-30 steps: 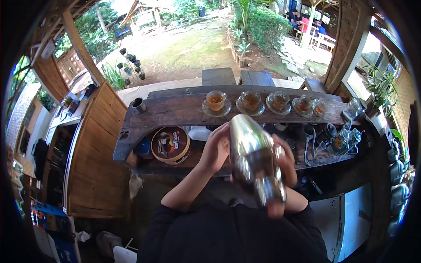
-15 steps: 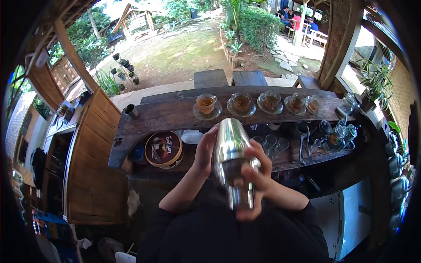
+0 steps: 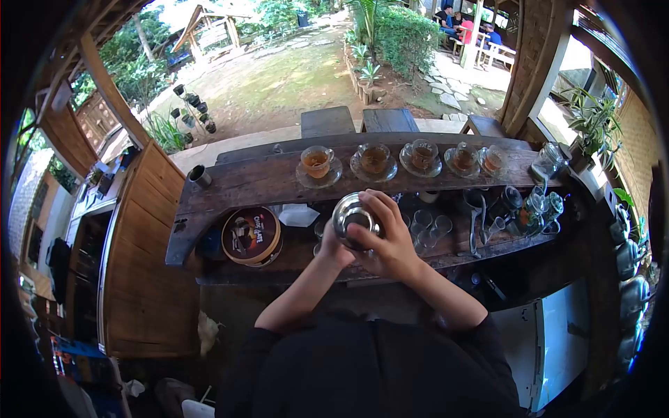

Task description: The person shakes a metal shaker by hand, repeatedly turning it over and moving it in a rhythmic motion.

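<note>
A shiny metal cocktail shaker (image 3: 344, 211) is held up in front of my chest, with one rounded end facing the camera and the rest of its body mostly hidden. My right hand (image 3: 390, 240) wraps over its near end, thumb and fingers closed around the metal. From the left side, my left hand (image 3: 334, 249) grips the body lower down; its fingers are largely out of sight behind the shaker. Beyond the hands, a glass cup of amber drink (image 3: 316, 162) rests on a glass saucer (image 3: 325, 182) on the wooden counter (image 3: 244, 184), in a row with several similar cups.
On the lower shelf, a round chocolate tub (image 3: 251, 235) sits at left and clear glasses (image 3: 437, 230) at right. A dark tumbler (image 3: 200, 175) stands at the counter's left end, a glass jar (image 3: 549, 161) at its right. Stools (image 3: 327, 122) line the far side.
The shaker has tipped from lengthwise view to end-on, swinging away from my body. Both hands stay around it, and the right has moved up over the near end. The view has shifted slightly.
</note>
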Tool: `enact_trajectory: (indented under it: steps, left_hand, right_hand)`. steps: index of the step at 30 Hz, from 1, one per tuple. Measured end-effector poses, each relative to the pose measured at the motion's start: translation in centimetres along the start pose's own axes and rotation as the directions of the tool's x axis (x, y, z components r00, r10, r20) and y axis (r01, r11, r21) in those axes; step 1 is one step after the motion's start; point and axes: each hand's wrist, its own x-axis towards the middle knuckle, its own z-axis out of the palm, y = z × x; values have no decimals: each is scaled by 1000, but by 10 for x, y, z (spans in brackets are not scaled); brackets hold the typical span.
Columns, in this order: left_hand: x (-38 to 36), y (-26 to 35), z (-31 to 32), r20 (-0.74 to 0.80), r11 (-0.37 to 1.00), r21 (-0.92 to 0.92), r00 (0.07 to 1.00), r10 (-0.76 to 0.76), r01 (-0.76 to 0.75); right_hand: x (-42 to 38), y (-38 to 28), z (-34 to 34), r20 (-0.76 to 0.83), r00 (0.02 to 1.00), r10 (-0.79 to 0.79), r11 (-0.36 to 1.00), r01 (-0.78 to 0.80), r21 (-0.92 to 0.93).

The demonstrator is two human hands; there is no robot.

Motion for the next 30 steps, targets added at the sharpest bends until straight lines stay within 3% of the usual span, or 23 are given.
enact_trajectory:
  steps: [1, 3, 4, 5, 7, 8, 9, 11, 12, 13, 15, 16, 18, 20, 21, 22, 23, 24, 26, 27, 29, 30]
  left_hand:
    - [1, -7, 6, -53, 997, -71, 999, -10, 6]
    - [-6, -3, 32, 157, 999, -39, 987, -15, 22]
    - [-10, 9, 59, 136, 988, 17, 979, -155, 154]
    - [-12, 13, 78, 179, 985, 99, 972, -154, 138]
    - [-13, 10, 91, 174, 944, 323, 985, 12, -69]
    - [-10, 8, 84, 145, 938, 334, 988, 45, -92]
    - [-6, 6, 80, 29, 930, 363, 999, 45, -53]
    - [10, 0, 39, 11, 979, 199, 999, -36, 33]
    - [18, -2, 36, -11, 982, 180, 999, -49, 50]
    - [19, -7, 36, -51, 987, 144, 997, -58, 65]
    - [9, -5, 48, -11, 983, 154, 995, -100, 100]
    - [0, -3, 76, -9, 982, 162, 995, -98, 98]
    - [-10, -6, 104, 92, 907, 412, 994, 58, -91]
    - [-12, -5, 108, 132, 859, 483, 984, 117, -167]
    - [-3, -4, 97, 51, 891, 449, 997, 50, -68]
    - [9, -3, 82, -27, 913, 406, 999, -22, 31]
    - [25, -1, 50, -44, 955, 250, 987, -153, 160]
    - [30, -4, 46, -20, 963, 225, 989, -146, 146]
    - [35, -6, 42, -9, 968, 207, 990, -144, 142]
    - [23, -6, 72, -42, 967, 201, 987, -152, 158]
    - [11, -7, 97, 138, 933, 361, 989, -56, 2]
    - [4, -8, 107, 157, 906, 417, 987, 12, -78]
  right_hand:
    - [2, 2, -2, 43, 998, 46, 999, -45, -13]
    - [10, -19, -16, -159, 987, 26, 998, -17, 58]
    - [16, -37, -37, -171, 972, 160, 966, -119, 229]
    - [13, -26, -30, -403, 878, -258, 964, 260, -50]
    - [-4, -48, -13, -639, 756, 142, 972, 15, 234]
    - [1, -35, -11, -705, 710, 9, 985, 114, 128]
    - [-18, -6, -7, -588, 807, -61, 984, 147, 100]
    - [-6, 11, -10, -307, 943, -128, 989, 98, -111]
    - [-3, 14, -7, -275, 961, 29, 1000, -31, -1]
    - [-1, 11, -10, -288, 955, 65, 998, -61, 25]
    - [1, -5, -29, -309, 947, -91, 982, 33, -186]
    - [-13, -15, -37, -350, 936, 17, 996, -48, -81]
    - [-18, -27, -48, -394, 916, 68, 987, -118, -105]
    - [-28, -20, -41, -455, 885, -100, 989, 40, -140]
    - [-31, -23, -38, -402, 910, 103, 991, -127, -33]
    - [-23, -5, -28, -367, 930, -7, 985, -57, -162]
    - [-15, 13, -19, -318, 942, -111, 958, 16, -286]
    - [-14, 11, -20, -317, 942, -113, 955, 14, -296]
    - [-6, 16, -23, -487, 872, -43, 995, -7, -100]
    - [-1, 9, -33, -532, 831, -163, 979, 69, -192]
    - [-3, -28, -46, -648, 755, 101, 991, -133, 0]
    - [-17, -20, -37, -654, 756, 21, 991, -103, -88]
